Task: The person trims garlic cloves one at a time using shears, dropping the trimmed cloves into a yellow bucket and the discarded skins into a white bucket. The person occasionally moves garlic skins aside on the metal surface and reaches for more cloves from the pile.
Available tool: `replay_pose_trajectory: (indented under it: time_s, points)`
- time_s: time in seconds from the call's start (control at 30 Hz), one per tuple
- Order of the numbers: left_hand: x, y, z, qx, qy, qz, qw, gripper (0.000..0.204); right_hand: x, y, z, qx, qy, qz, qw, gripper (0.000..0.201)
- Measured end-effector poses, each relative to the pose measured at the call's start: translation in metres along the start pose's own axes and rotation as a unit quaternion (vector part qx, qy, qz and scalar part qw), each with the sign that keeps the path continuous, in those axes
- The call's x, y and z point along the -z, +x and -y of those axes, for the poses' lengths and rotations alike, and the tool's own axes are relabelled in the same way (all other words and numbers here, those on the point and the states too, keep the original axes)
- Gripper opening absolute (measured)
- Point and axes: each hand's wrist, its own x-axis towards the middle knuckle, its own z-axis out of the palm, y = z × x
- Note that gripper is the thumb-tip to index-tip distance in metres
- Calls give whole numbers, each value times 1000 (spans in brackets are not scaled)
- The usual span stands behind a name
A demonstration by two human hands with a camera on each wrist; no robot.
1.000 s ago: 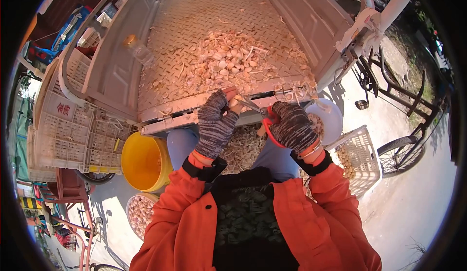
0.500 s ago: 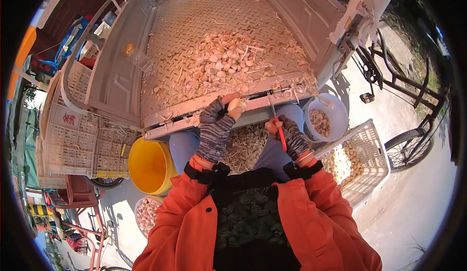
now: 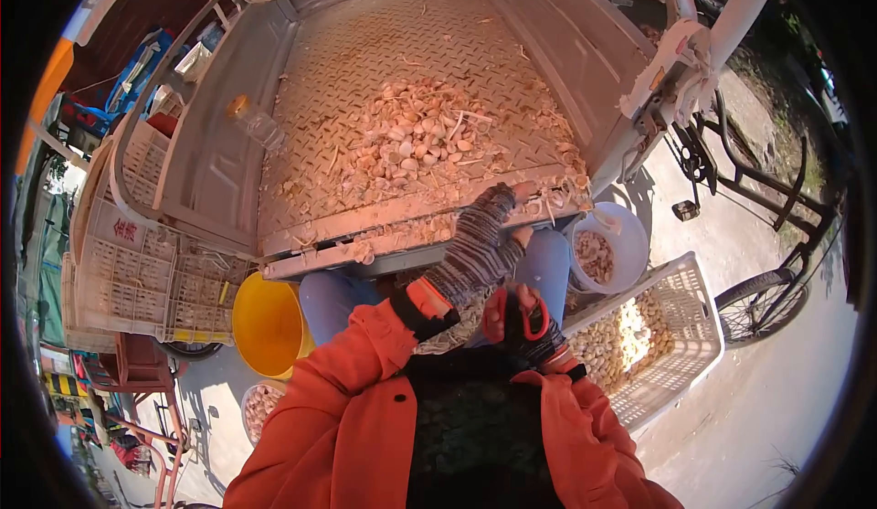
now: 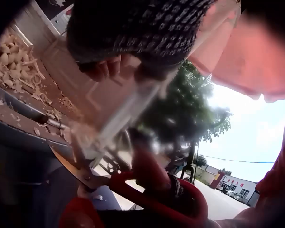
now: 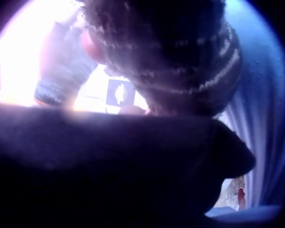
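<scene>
Gripping red scissors (image 3: 494,315) in my right hand (image 3: 539,337), my left hand (image 3: 477,246) (can't tell its fingers' state) at the near ledge (image 3: 333,254).

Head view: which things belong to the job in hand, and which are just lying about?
Likely part of the job:
- red-handled scissors, in the right hand
- garlic pile on the truck bed
- white bucket and open crate, both holding produce

Apparently just about:
- jar with orange lid
- bicycle
- upright crates

Yellow bucket: can't tell.
</scene>
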Motion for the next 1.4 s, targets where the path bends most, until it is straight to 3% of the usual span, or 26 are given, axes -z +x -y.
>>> replay_pose_trajectory:
  time_s: [0.03,0.07,0.2,0.27,0.33,0.4,0.47,0.53,0.6,0.63,0.67,0.73,0.77,0.8,0.83,0.87,0.97,1.07,1.13,1.2,1.23,1.27,1.3,1.33,1.37,1.4]
  points:
    - [27,5,42,42,30,-114,992,34,-2,4,7,17,-11,1,1000,52]
    - [59,12,64,173,86,-131,972,28,1,11,16,34,-28,2,999,58]
    - [107,54,141,187,222,-122,949,35,-15,50,50,82,70,134,985,58]
    - [105,71,157,158,307,-103,933,36,-21,67,48,37,125,109,985,54]
    - [97,88,148,159,418,4,894,42,-9,72,25,-143,78,43,986,43]
    - [97,90,154,176,395,13,902,40,-20,63,40,-179,51,5,983,32]
    - [98,79,175,83,364,-48,926,35,-24,68,50,-38,16,113,993,29]
    - [104,83,172,122,334,-31,934,31,-16,97,62,-36,-18,113,993,26]
    - [111,81,173,223,54,-102,968,28,-20,133,83,44,-32,-10,998,25]
    - [118,84,159,294,12,-87,952,24,-22,154,95,59,-41,-40,997,23]
    - [126,82,146,298,10,-92,950,24,-24,177,106,72,-51,-71,994,21]
    - [135,74,128,299,-375,-129,868,24,-18,237,103,239,-181,-106,948,21]
    - [142,65,133,309,-411,-138,847,25,-28,251,116,239,-187,-101,947,21]
    - [142,57,133,305,-415,-143,845,25,-42,260,131,301,-433,-72,847,23]
    - [142,48,131,311,-454,-160,819,23,-53,268,140,341,-647,-35,681,27]
    - [143,40,128,315,-493,-180,791,22,-57,278,141,342,-652,-25,676,27]
    - [147,25,128,303,-503,-177,790,18,-82,290,140,255,-759,-17,599,30]
    - [144,14,140,250,-592,-172,747,17,-80,305,137,265,-740,-15,618,28]
    - [145,11,141,249,-616,-180,726,16,-84,304,140,237,-776,-1,584,28]
    - [144,9,129,239,-627,-200,714,17,-81,306,138,273,-762,10,587,28]
    - [144,8,122,231,-556,-220,768,19,-79,306,139,275,-764,11,583,28]
    - [145,8,118,222,-480,-238,815,21,-84,298,142,276,-719,-16,637,28]
    - [145,3,122,216,-484,-239,813,21,-88,289,146,276,-672,-44,686,27]
    - [143,-5,131,211,-512,-217,804,23,-89,276,149,277,-677,-46,681,27]
    - [140,-8,134,205,-539,-192,794,25,-94,258,153,219,-522,17,824,24]
    - [135,-7,127,199,-543,-188,794,25,-98,242,154,152,-339,80,925,22]
